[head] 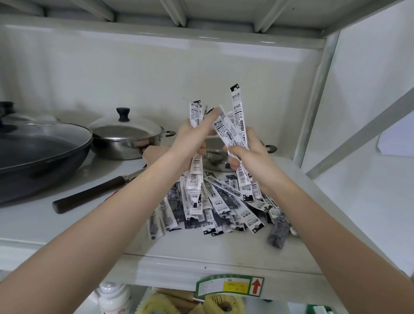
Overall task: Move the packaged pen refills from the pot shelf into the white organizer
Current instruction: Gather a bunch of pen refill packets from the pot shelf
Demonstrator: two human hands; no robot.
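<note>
**Head cam: both hands full of refill packs over the pot shelf**

Head view has both arms reaching in over the shelf [77, 224]. Left hand [190, 141] is closed around a bunch of packaged pen refills [195, 122], packs sticking out above and below the fist. Right hand [246, 156] is clamped on its own bundle [234, 124], those fanning upward with one long pack poking higher than the rest. The two hands sit close together, just above the shelf.

Under them there's a loose pile of refill packs [222, 205] spread on the shelf surface, roughly middle-right. One darker pack [279, 230] lies off to the right edge of the pile.

To the left: a big dark wok [31, 152] with its long handle [91, 194] pointing toward the pile, and a steel pot with a lid [125, 138] behind it. Another steel pot [215, 157] is mostly hidden behind the hands.

A green-and-yellow sticker with a red arrow [230, 285] sits on the shelf's front edge. Yellow stuff on the lower shelf, can't tell what.
</note>
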